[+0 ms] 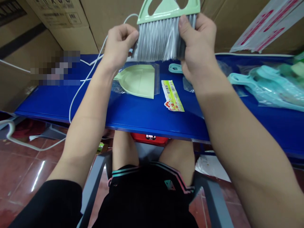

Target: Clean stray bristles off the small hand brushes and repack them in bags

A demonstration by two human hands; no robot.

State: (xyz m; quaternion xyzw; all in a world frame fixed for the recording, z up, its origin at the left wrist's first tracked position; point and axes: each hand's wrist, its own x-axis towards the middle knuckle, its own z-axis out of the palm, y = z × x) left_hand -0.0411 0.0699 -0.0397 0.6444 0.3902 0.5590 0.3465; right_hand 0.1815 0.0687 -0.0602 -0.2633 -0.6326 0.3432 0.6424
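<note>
A green hand brush (158, 38) with grey bristles hangs above the back of the blue table, bristles downward; its top runs out of view. My right hand (198, 41) grips its right end, thumb over the bristles. At the left end, my left hand (122, 41) is closed with thumb and fingers pinched at the bristle edge. Beneath the brush lies a green dustpan (139, 80) on clear plastic wrap. A yellow and white printed label card (173, 95) rests to the right of the dustpan.
Blue brush sets in clear plastic (268, 82) lie on the right of the blue table (142, 115). Cardboard boxes (68, 34) stand behind it. A white cable (78, 90) loops over the left side. A grey chair (95, 180) and something red are below.
</note>
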